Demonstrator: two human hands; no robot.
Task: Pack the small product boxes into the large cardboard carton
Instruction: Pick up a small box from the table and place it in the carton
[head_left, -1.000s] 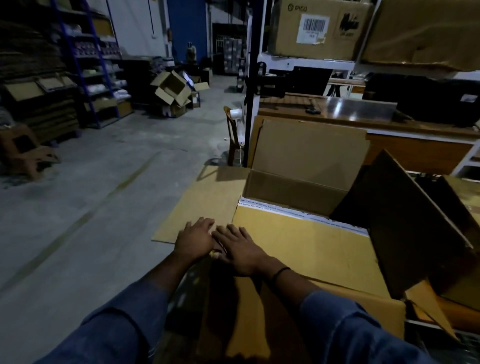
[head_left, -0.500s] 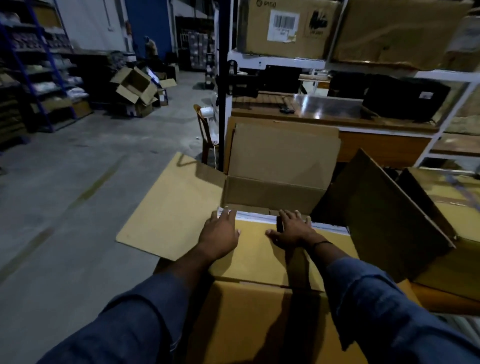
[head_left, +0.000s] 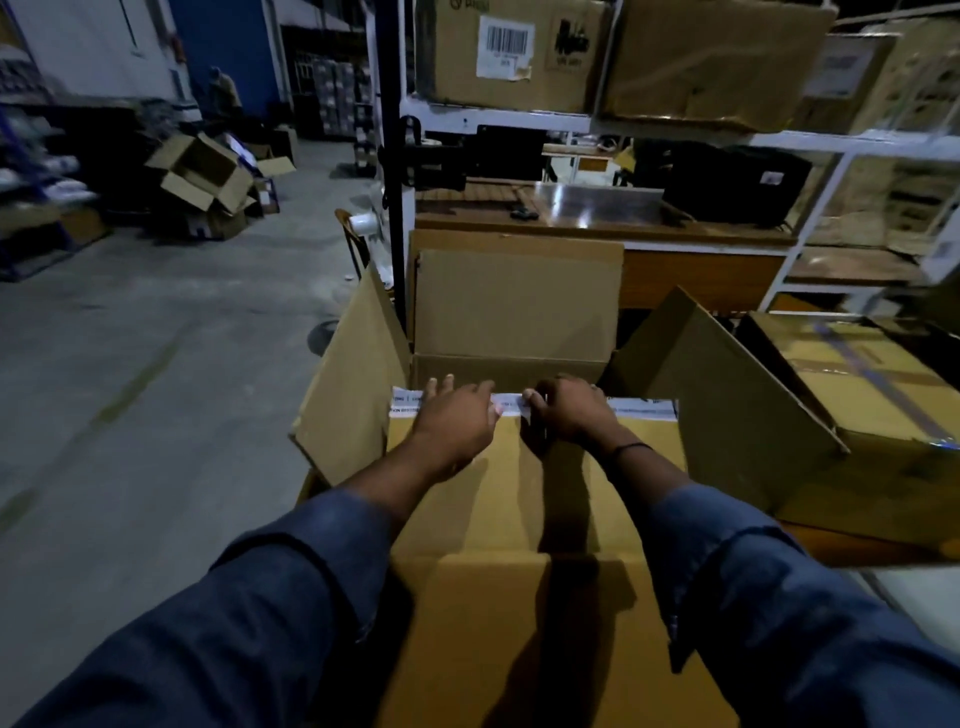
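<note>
The large cardboard carton (head_left: 519, 597) stands right in front of me. Its near flap (head_left: 550, 499) is folded flat over the opening, with a white printed strip (head_left: 639, 408) along its far edge. My left hand (head_left: 454, 421) lies flat on that edge, fingers reaching over it. Beside it, my right hand (head_left: 569, 415) has its fingers curled on the strip. The left flap (head_left: 353, 384), far flap (head_left: 514, 301) and right flap (head_left: 722, 395) stand up. The folded flap hides the carton's inside; no small product boxes show.
A taped, closed carton (head_left: 872, 395) sits at the right. Behind are a wooden desk (head_left: 597, 228), a dark post (head_left: 392, 156) and shelving with big cartons (head_left: 514, 52). Concrete floor (head_left: 156, 389) spreads left, with open boxes (head_left: 208, 176) piled far off.
Both hands slid forward from the near-left part of the flap to its far edge. The left flap rose from lying flat outward to standing tilted up. My view shifted right.
</note>
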